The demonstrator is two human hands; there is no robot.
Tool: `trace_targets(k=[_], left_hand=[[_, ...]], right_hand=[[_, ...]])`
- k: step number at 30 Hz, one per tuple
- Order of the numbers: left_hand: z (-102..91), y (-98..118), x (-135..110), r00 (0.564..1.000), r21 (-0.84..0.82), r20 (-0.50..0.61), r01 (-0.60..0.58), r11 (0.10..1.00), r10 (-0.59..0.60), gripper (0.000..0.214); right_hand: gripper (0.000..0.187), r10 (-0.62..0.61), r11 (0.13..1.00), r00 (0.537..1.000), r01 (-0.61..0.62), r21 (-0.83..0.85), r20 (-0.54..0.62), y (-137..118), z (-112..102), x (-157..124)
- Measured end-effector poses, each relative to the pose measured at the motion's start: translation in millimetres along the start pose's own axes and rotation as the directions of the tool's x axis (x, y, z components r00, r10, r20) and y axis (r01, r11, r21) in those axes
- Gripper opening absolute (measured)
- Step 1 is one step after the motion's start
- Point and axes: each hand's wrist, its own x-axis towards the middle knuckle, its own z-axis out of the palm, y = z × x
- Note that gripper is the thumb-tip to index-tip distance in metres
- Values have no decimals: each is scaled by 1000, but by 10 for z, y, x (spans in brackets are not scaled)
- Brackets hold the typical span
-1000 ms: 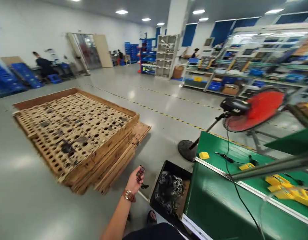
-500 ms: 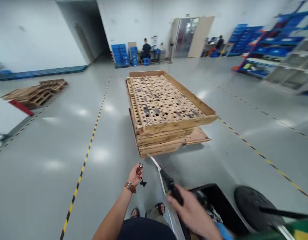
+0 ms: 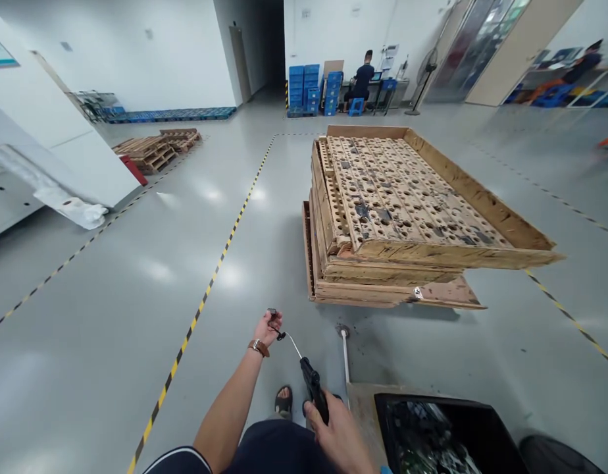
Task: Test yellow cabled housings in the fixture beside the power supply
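My left hand [image 3: 265,330], below a brown-strapped watch [image 3: 258,346], is closed around a small dark part [image 3: 272,313] with a short black piece hanging off it; its exact kind is too small to tell. In my right hand [image 3: 339,431] is a black air blow gun [image 3: 311,382] with a thin, bent metal nozzle [image 3: 294,343]. The nozzle tip points at the small part and lies close to it; whether they touch I cannot tell. At the lower right, beside my right hand, a black bin [image 3: 481,403] contains dark and shiny pieces.
Ahead stands a stack of wooden trays [image 3: 412,250] topped by a board full of holes [image 3: 412,191]. A white pipe [image 3: 345,355] runs along the floor. Wooden pallets [image 3: 146,155] lie left. Beyond, a person [image 3: 364,76] sits near blue crates [image 3: 304,89]; another sits far right.
My view has swung left and the tray stack appears further right. The air gun has come leftward, its nozzle now at the small part in my left hand.
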Motion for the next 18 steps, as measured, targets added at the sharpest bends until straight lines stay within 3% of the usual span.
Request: trace_targets(k=[12,18], left_hand=[[-183,157,2,984,-23,155,-88,996,90,4],[-202,279,-23,960,32,266,-99,995,87,27]], right_hand=[[39,-20,997,1000,19,-77,-8,-288,179,219],[39,-29,999,1000,29,25,10,-389,172,303]])
